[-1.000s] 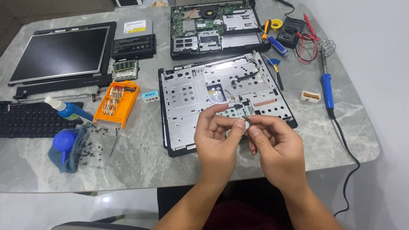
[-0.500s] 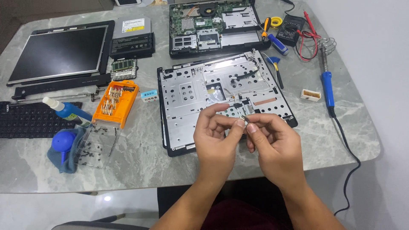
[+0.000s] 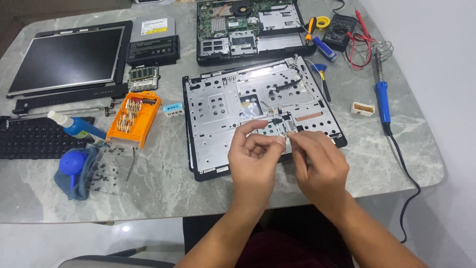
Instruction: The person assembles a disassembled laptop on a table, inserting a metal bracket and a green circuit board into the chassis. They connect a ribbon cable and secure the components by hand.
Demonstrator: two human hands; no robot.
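Fingertips [image 3: 280,141] of left hand [image 3: 255,161] and right hand [image 3: 320,166] pinched together on a tiny metallic part [image 3: 284,135], held just above the near edge of the laptop palmrest frame [image 3: 223,106]; both grips closed on the same piece, thumb against forefinger. Head view only: part too small to identify, pale and shiny, seemingly a small clip or connector end. Judged very light, stiff, easily dropped and likely slippery; best held by its edges with fingertip pressure only, no bending. Frame beneath judged thin stamped metal in black plastic, light but flexible, with a fine black cable [image 3: 290,84] at 12 o'clock from the hands, fragile if snagged. Bare motherboard chassis [image 3: 248,27] further toward 12 o'clock. Orange bit case [image 3: 134,118] at 9 to 10 o'clock, blue dust blower [image 3: 72,164] at 9 o'clock, soldering iron [image 3: 382,94] at 2 o'clock. All on marble table [image 3: 163,188].
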